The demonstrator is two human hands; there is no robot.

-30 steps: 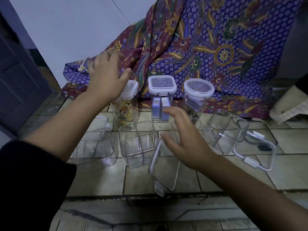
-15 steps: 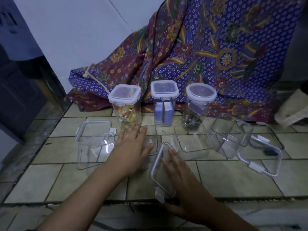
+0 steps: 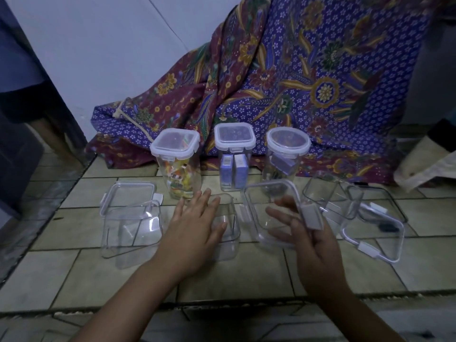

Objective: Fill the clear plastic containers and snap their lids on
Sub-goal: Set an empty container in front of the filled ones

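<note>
since half a second ago, lid (image 3: 271, 213) is lifted off the floor, pinched in right hand (image 3: 313, 245). left hand (image 3: 197, 225) is laid flat, fingers apart, on empty box (image 3: 227, 225). step: lidding; box likely needs filling first.

Batik cloth (image 3: 308, 77), 12 to 1 o'clock: purple-blue ground scattered with small pale flowers, maroon panels, gold leaves and a gold rosette.
Wall (image 3: 103, 45), 11 o'clock: plain pale blue-white.
Floor tiles (image 3: 259, 270), 6 o'clock: dull beige, dark grout lines.
Square lidded jar (image 3: 175, 166), 11 o'clock: clear, white-rimmed lid; yellow, orange and white contents.
Middle lidded jar (image 3: 234, 156), 12 o'clock: clear, white rim; two blue-violet packets.
Round lidded jar (image 3: 287, 154), 1 o'clock: clear, white rim; lilac packet, dark bits below.
Open containers (image 3: 130, 230), 9 o'clock: colourless.
Loose lid (image 3: 271, 215), centre: clear, white clasp.
</note>
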